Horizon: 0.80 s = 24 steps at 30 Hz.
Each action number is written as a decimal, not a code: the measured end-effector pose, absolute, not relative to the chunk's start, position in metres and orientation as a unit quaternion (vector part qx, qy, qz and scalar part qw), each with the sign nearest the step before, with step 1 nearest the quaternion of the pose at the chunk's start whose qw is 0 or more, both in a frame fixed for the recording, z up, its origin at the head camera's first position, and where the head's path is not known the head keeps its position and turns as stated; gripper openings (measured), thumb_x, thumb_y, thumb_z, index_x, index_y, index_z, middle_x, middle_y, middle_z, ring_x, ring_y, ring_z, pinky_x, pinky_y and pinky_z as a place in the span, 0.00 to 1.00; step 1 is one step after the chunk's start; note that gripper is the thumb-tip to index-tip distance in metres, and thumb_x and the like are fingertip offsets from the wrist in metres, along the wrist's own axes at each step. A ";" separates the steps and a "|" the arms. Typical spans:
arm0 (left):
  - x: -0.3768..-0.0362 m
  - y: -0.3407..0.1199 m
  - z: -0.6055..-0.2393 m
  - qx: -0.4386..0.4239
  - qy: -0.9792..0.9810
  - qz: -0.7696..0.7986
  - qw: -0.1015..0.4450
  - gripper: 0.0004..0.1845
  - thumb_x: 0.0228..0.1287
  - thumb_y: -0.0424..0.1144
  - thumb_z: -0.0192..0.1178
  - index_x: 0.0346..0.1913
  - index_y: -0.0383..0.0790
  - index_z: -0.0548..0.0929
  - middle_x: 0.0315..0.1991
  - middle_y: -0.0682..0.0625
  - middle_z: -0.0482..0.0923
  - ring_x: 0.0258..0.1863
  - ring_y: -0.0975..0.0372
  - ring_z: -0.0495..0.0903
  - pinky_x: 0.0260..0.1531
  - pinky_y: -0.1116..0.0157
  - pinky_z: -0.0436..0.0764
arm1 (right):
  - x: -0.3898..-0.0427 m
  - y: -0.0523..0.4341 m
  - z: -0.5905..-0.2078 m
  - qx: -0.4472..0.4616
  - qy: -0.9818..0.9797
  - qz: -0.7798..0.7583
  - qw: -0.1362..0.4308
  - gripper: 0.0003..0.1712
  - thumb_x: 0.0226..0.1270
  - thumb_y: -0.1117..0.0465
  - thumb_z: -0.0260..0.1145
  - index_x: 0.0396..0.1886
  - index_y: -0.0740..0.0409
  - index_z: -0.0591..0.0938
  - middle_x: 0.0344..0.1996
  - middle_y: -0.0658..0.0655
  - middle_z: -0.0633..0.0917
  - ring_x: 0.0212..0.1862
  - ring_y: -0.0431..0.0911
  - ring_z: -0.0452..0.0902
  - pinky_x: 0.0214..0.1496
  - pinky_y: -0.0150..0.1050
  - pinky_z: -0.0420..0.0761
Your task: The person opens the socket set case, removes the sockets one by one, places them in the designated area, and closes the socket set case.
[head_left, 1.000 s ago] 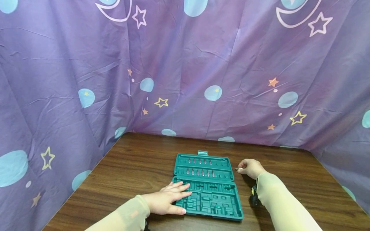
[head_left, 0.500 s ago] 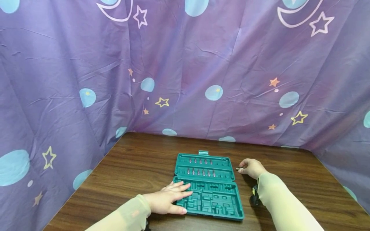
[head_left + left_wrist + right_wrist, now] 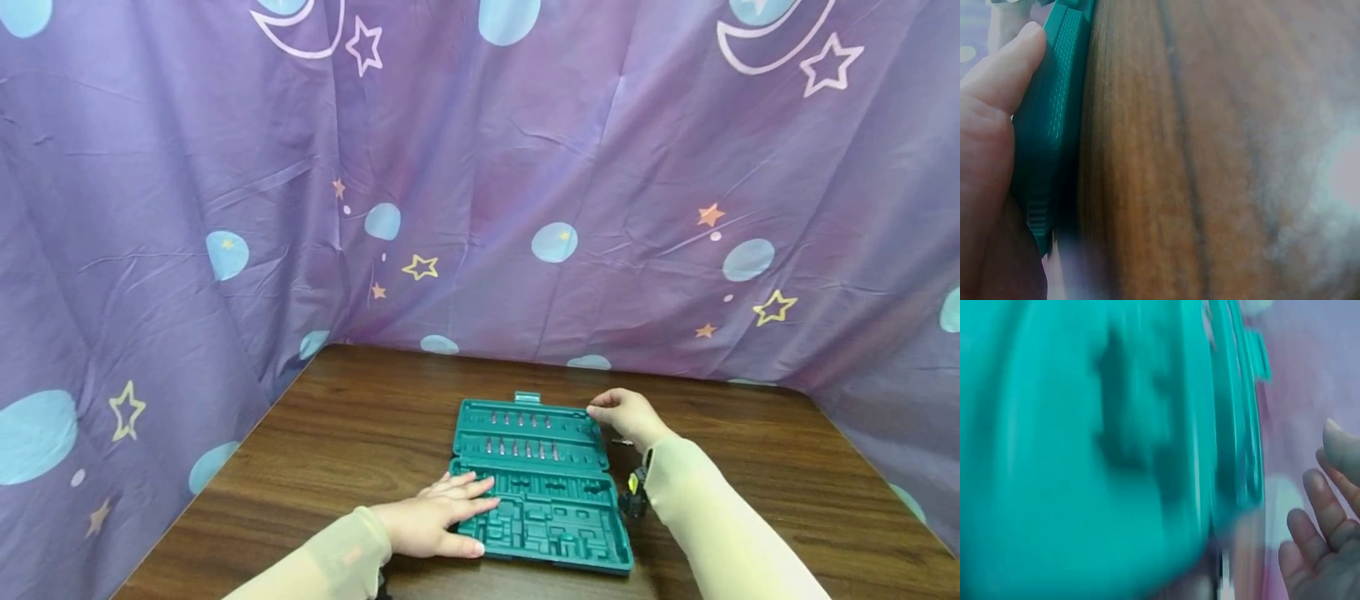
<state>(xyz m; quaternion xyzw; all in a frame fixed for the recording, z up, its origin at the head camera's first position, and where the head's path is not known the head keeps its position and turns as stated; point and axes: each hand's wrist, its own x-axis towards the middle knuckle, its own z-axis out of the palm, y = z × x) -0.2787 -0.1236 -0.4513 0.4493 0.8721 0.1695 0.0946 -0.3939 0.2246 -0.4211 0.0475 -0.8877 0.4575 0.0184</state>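
A teal plastic tool case (image 3: 542, 518) lies open on the wooden table (image 3: 360, 433); its far half (image 3: 525, 432) holds two rows of small metal bits. My left hand (image 3: 438, 518) rests flat on the near half's left edge, fingers straight. In the left wrist view its thumb (image 3: 1004, 75) lies against the case's side (image 3: 1054, 125). My right hand (image 3: 626, 417) is at the far half's right corner, fingertips at the rim. The right wrist view is blurred: the case (image 3: 1085, 456) fills it, and the fingers (image 3: 1316, 512) are loosely spread beside it. A small metal bit (image 3: 621, 442) lies on the table just behind that hand.
A purple curtain (image 3: 480, 208) printed with stars and moons walls the table at the back and on both sides. A black wrist camera (image 3: 632, 493) sits on my right forearm beside the case. Bare tabletop lies left and right of the case.
My right hand has left the small bit on the table to the right of the case and moved up and left to the far half's right corner. The left hand has stayed put.
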 end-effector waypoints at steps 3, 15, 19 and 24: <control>-0.278 -0.123 -0.451 0.452 0.871 0.170 0.091 0.35 0.70 0.59 0.50 0.74 0.49 0.61 0.76 0.49 0.51 0.74 0.51 0.47 0.69 0.44 0.48 | -0.395 0.202 -0.423 0.036 -0.881 0.471 0.025 0.13 0.63 0.63 0.67 0.40 0.71 0.81 0.37 0.62 0.83 0.40 0.50 0.75 0.39 0.39 0.74; -0.279 -0.123 -0.452 0.450 0.871 0.173 0.091 0.34 0.69 0.57 0.52 0.74 0.48 0.62 0.75 0.49 0.52 0.74 0.51 0.48 0.69 0.44 0.48 | -0.389 0.146 -0.445 -0.098 -0.914 0.391 0.046 0.14 0.61 0.51 0.68 0.40 0.56 0.85 0.42 0.58 0.85 0.52 0.60 0.70 0.58 0.62 0.51; -0.279 -0.123 -0.454 0.458 0.868 0.172 0.083 0.34 0.70 0.57 0.52 0.74 0.48 0.62 0.75 0.48 0.52 0.74 0.50 0.49 0.69 0.43 0.49 | -0.386 0.141 -0.450 -0.113 -0.918 0.376 0.046 0.15 0.61 0.50 0.68 0.40 0.55 0.85 0.44 0.60 0.84 0.56 0.63 0.65 0.60 0.61 0.48; -0.279 -0.124 -0.453 0.459 0.867 0.175 0.084 0.34 0.70 0.58 0.52 0.74 0.48 0.62 0.75 0.48 0.52 0.74 0.49 0.49 0.69 0.43 0.49 | -0.387 0.138 -0.448 -0.122 -0.925 0.360 0.026 0.16 0.63 0.49 0.65 0.42 0.55 0.86 0.50 0.64 0.81 0.60 0.65 0.62 0.62 0.63 0.49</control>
